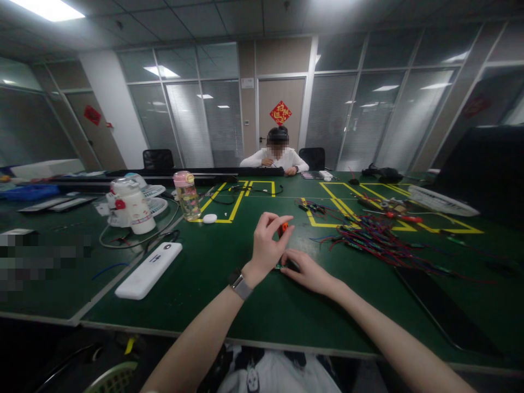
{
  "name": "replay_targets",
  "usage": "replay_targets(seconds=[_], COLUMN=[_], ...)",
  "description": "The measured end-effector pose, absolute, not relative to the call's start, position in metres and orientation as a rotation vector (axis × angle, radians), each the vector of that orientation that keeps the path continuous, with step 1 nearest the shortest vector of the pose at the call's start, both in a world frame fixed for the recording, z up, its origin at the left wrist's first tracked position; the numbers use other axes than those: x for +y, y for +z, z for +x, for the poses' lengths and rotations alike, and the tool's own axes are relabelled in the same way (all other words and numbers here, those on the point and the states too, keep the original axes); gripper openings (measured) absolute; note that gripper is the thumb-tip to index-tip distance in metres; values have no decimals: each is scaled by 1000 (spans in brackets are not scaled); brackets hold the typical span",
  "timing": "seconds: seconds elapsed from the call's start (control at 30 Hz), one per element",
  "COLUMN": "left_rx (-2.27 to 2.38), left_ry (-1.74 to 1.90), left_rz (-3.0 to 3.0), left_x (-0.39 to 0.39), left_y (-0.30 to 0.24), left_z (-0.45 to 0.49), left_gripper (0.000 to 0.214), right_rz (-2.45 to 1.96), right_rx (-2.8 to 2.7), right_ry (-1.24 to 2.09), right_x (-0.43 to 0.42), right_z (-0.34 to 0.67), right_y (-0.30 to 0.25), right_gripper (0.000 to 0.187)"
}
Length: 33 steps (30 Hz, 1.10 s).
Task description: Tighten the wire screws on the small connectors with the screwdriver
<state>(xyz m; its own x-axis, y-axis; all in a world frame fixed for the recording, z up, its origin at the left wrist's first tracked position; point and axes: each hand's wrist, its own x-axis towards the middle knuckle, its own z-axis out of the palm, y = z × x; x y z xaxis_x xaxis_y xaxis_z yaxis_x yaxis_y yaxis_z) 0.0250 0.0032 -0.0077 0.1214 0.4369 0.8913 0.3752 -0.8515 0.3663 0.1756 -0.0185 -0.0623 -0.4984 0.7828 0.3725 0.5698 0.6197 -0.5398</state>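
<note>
My left hand (pixel 268 243), with a watch on its wrist, is raised a little over the green table (pixel 229 305). Its thumb and fingers are closed on a small upright tool with an orange and black end (pixel 285 225); the lower part is hidden, so its kind is unclear. Just below and to the right, my right hand (pixel 305 268) rests on the table with bent fingers. Under its fingertips shows a bit of a small green circuit board (pixel 280 267), mostly covered by the hands.
To the right lies a heap of small boards with red and blue wires (pixel 376 240), with a dark flat panel (pixel 446 308) nearer me. At left are a white power bank (pixel 149 271), a white jug (pixel 133 207) and a pink-lidded bottle (pixel 187 196). A person (pixel 278 155) sits opposite.
</note>
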Motion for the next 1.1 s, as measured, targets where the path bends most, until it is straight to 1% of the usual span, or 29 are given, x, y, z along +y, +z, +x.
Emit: replay_targets(seconds=[0.23,0.63,0.83,1.03,1.1], left_rx=[752,836,734,816,827], left_ry=[1768,1844,1765,1842,1835], left_rz=[2340,2324,2325,2305,2307], left_x=[3,3,2,3,3], left_y=[-8,-9,-8,-9,-10], left_z=[23,24,23,25,25], left_gripper=[32,22,32,23,23], right_rz=[-1047,-1050,-1042,-1043,-1038], right_rx=[-2249,-2251,-2260,-2247,-2245], right_ry=[473,460,452,472,471], right_x=[-18,-18,-17,-18,-17], right_z=[177,176,177,176,176], right_y=[-65,-65,-67,-65,-65], right_gripper=[3,4,2,3,3])
